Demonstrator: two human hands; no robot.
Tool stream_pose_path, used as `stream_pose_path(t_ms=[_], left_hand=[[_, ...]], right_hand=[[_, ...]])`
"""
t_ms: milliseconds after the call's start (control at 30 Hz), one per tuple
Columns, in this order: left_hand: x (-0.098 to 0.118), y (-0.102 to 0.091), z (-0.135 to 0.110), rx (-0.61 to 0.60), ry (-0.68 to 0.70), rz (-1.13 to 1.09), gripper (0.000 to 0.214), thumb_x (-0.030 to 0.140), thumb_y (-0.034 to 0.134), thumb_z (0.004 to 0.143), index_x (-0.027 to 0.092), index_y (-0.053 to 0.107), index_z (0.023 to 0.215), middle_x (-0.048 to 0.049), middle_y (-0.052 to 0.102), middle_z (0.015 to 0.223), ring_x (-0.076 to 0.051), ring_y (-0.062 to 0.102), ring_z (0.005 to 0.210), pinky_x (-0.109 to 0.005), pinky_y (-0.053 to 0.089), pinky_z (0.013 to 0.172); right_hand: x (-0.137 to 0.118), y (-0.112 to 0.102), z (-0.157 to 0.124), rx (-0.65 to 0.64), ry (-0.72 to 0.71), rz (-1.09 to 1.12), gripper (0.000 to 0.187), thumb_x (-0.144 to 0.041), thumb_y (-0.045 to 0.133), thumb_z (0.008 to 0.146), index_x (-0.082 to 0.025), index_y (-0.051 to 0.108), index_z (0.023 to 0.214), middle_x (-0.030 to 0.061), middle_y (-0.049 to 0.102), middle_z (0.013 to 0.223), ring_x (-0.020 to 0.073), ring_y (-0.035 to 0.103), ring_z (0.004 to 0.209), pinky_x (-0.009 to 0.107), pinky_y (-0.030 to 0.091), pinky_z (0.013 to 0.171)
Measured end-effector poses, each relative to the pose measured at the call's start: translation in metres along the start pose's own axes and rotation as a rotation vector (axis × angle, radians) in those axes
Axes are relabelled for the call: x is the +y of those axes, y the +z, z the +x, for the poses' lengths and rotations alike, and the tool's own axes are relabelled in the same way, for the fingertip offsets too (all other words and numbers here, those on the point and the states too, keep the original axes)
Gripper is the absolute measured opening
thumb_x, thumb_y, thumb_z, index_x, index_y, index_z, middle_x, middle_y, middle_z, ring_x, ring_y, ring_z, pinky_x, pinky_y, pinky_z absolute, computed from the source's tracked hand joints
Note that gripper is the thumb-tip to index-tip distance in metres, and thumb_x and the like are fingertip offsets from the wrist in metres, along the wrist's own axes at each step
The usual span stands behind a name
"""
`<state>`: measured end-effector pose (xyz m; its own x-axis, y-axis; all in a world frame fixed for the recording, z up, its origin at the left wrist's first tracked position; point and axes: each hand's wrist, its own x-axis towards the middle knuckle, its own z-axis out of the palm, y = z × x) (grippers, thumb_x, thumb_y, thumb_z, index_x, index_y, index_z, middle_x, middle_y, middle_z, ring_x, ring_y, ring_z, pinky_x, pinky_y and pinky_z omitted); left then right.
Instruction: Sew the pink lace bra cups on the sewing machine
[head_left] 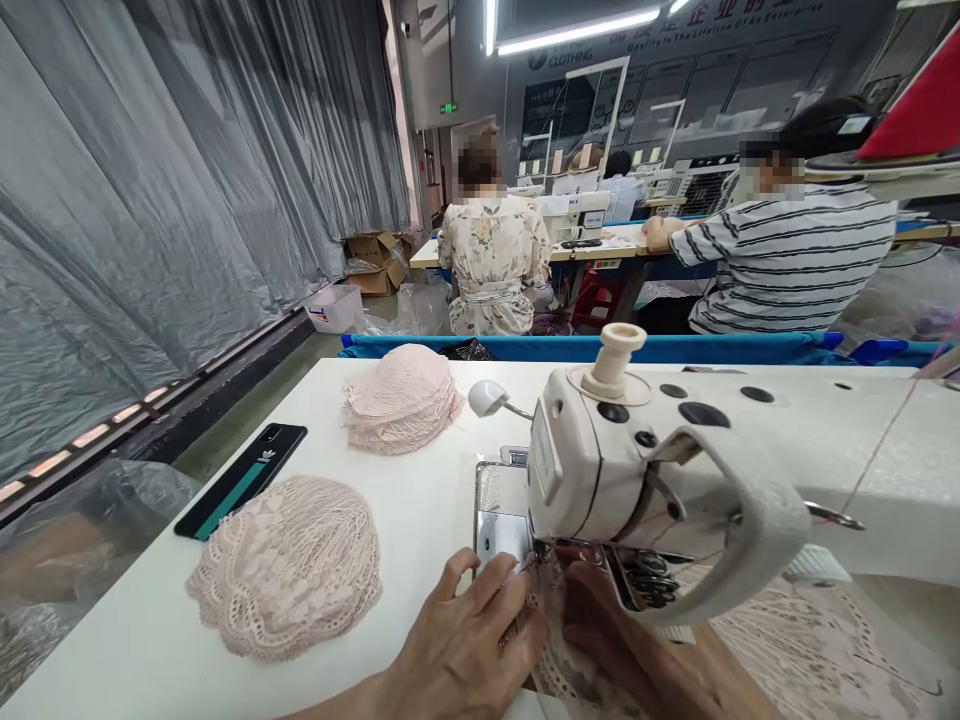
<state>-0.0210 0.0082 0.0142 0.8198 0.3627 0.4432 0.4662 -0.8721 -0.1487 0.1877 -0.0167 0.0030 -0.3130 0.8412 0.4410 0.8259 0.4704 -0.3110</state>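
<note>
My left hand (pixel 465 645) lies flat with its fingers stretched out, pressing a pink lace piece (pixel 551 660) onto the table just left of the needle. My right hand (pixel 637 650) rests on the same lace under the head of the white sewing machine (pixel 637 460); the machine partly hides its fingers, which look extended and pressed down. The lace runs on to the right (pixel 810 640) beneath the machine arm. The needle area and metal plate (pixel 499 525) sit just beyond my fingertips.
Two stacks of pink lace cups lie on the white table (pixel 420 500), one near (pixel 289 570) and one farther back (pixel 401 400). A black phone (pixel 244 480) lies at the left edge. Two other people (pixel 491 255) (pixel 787 250) sit at machines beyond.
</note>
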Motion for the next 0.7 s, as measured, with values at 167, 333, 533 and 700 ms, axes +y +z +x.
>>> stream_pose_path(t_ms=[167, 333, 533, 700], left_hand=[[0.002, 0.005, 0.001, 0.029, -0.034, 0.009, 0.024, 0.010, 0.039, 0.090, 0.009, 0.059, 0.102, -0.0095, 0.061, 0.100, -0.022, 0.050, 0.104, -0.037, 0.034, 0.085], [0.004, 0.001, 0.006, 0.007, -0.060, 0.012, 0.024, 0.007, 0.037, 0.091, 0.008, 0.058, 0.103, -0.0101, 0.061, 0.098, -0.021, 0.051, 0.104, -0.037, 0.035, 0.088], [-0.001, 0.002, 0.003, 0.005, 0.000, -0.165, 0.025, 0.002, 0.034, 0.090, 0.008, 0.059, 0.090, -0.0107, 0.061, 0.105, -0.019, 0.048, 0.111, -0.037, 0.037, 0.091], [-0.004, 0.013, 0.000, 0.095, 0.051, -0.322, 0.028, 0.002, 0.033, 0.089, 0.011, 0.057, 0.077, -0.0076, 0.064, 0.091, -0.015, 0.055, 0.095, -0.032, 0.041, 0.086]], right_hand=[[0.003, -0.003, 0.003, 0.017, -0.076, -0.002, 0.036, -0.013, 0.035, 0.087, -0.024, 0.066, 0.102, 0.0057, 0.071, 0.089, 0.0210, 0.068, 0.083, 0.028, 0.057, 0.067], [0.008, -0.007, 0.006, 0.014, -0.170, -0.039, 0.037, -0.010, 0.035, 0.087, -0.021, 0.066, 0.104, 0.0075, 0.072, 0.093, 0.0190, 0.068, 0.082, 0.024, 0.055, 0.065], [0.004, -0.013, -0.005, -0.110, -0.383, -0.066, 0.042, -0.051, 0.049, 0.087, -0.015, 0.066, 0.102, 0.0128, 0.069, 0.103, 0.0255, 0.066, 0.092, 0.036, 0.055, 0.078], [0.000, -0.004, -0.029, -0.140, -0.406, -0.082, 0.025, -0.027, 0.042, 0.094, -0.018, 0.064, 0.103, 0.0071, 0.068, 0.110, 0.0205, 0.066, 0.091, 0.038, 0.050, 0.087]])
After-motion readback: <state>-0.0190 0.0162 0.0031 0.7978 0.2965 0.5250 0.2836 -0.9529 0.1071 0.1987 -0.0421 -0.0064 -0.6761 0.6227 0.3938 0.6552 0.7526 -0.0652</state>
